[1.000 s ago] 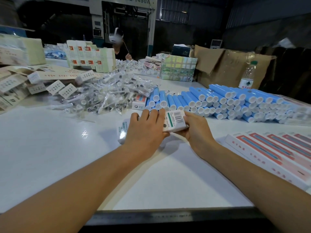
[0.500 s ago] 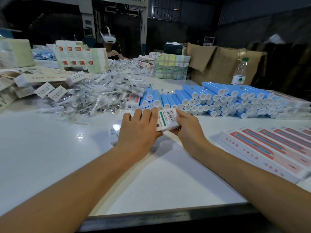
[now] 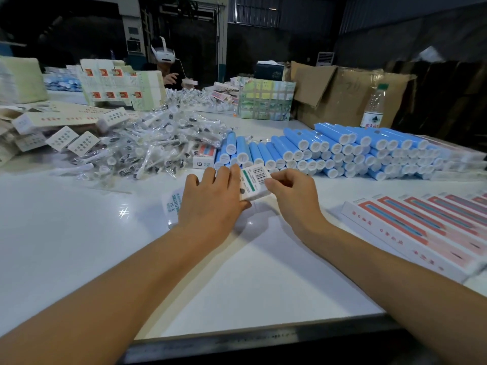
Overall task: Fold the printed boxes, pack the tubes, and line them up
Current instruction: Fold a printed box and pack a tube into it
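Observation:
A white printed box [image 3: 254, 181] with a barcode and a green stripe lies on the white table [image 3: 79, 246], mid-centre. My left hand [image 3: 213, 204] lies flat over its middle and left part, fingers spread, pressing it down. My right hand [image 3: 292, 192] pinches the box's right end near the barcode. The box's left end [image 3: 172, 206] with blue lettering sticks out from under my left hand. Just behind lie stacked blue tubes [image 3: 329, 151] with white caps. A row of packed pink-and-white boxes [image 3: 421, 227] lies side by side to my right.
A heap of bagged brush heads [image 3: 147, 151] lies at the left, with loose white cartons [image 3: 60, 138] beside it. Stacks of flat printed cartons [image 3: 118, 88], a patterned box [image 3: 266, 100], brown cardboard [image 3: 342, 96] and a water bottle [image 3: 374, 106] stand behind. A person with a headset [image 3: 164, 61] sits opposite.
Both hands stay on the box. My right fingers have curled in over the barcode end. The view has shifted slightly.

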Demonstrator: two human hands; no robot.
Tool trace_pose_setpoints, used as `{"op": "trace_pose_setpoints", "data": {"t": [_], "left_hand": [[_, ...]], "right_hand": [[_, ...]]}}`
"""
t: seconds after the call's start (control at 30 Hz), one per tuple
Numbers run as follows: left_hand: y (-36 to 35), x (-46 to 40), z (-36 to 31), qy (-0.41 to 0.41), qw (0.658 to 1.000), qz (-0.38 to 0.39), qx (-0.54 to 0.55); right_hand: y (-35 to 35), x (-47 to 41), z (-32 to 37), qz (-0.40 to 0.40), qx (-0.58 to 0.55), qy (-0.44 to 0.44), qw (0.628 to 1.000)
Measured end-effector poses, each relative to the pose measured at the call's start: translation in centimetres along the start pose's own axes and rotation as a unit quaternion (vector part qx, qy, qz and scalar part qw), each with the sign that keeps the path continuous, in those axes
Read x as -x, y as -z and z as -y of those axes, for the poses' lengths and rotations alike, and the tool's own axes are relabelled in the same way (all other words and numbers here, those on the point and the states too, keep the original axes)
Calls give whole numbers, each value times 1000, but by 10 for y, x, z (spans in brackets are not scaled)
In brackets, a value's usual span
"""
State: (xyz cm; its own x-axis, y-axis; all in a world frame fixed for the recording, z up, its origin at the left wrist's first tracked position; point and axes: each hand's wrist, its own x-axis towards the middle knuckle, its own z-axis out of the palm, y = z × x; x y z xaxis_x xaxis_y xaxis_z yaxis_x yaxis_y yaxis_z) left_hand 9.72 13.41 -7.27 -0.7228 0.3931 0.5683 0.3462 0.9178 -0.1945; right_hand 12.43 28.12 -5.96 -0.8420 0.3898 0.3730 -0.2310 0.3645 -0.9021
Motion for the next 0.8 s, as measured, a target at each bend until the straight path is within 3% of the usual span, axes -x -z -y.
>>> {"op": "trace_pose_setpoints", "data": {"t": [0.13, 0.33, 0.5, 0.57, 0.6, 0.67, 0.73, 0.8], "left_hand": [[1, 0, -3, -4, 1000, -6, -17], [2, 4, -4, -29, 994, -26, -104], [7, -10, 1, 29, 999, 0, 32], [17, -18, 8, 71, 976, -29, 203], [23, -21, 9, 98, 938, -48, 329], [33, -23, 9, 184, 799, -59, 570], [37, -23, 7, 308, 603, -9, 736], [36, -22, 10, 377, 405, 47, 832]], "right_hand": [[-1, 2, -1, -15, -10, 0, 1000], [-2, 6, -2, -11, 85, 71, 994], [-3, 7, 7, 18, -42, 64, 997], [-5, 9, 12, 23, -102, 76, 992], [-5, 9, 13, 31, -109, 83, 990], [-6, 11, 12, 57, -87, 93, 990], [-7, 12, 8, 78, -51, 99, 991], [-9, 14, 6, 103, -16, 91, 990]]}}
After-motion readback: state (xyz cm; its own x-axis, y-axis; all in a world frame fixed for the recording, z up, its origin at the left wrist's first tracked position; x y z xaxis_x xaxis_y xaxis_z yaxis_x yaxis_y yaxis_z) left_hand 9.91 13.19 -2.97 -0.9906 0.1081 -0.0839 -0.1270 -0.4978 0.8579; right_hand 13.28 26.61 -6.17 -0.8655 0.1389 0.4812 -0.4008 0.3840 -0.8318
